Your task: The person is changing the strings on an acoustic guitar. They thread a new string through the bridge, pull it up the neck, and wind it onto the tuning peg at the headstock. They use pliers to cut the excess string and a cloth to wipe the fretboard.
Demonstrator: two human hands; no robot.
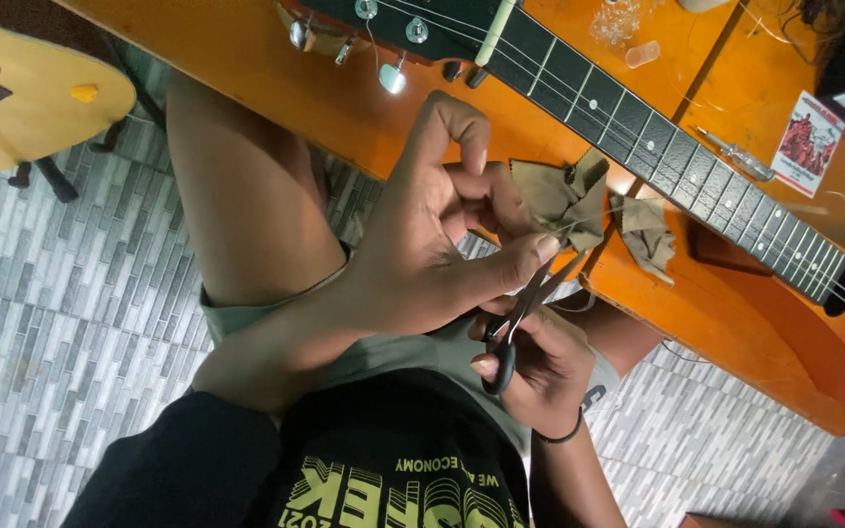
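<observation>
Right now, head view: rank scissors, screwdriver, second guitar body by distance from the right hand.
1. Scissors: held in the right hand.
2. Screwdriver: up-right on the orange table, beyond the guitar neck.
3. Second guitar body: far upper left, past the left hand.

The surface (276,68) is glossy orange. The guitar neck (638,127) is black with white dots and silver frets. The cloth (564,200) is olive-brown. The scissors (515,328) have black handles. The floor (61,303) shows grey-and-white narrow tiles. The shirt (383,469) is black with yellow print.
</observation>
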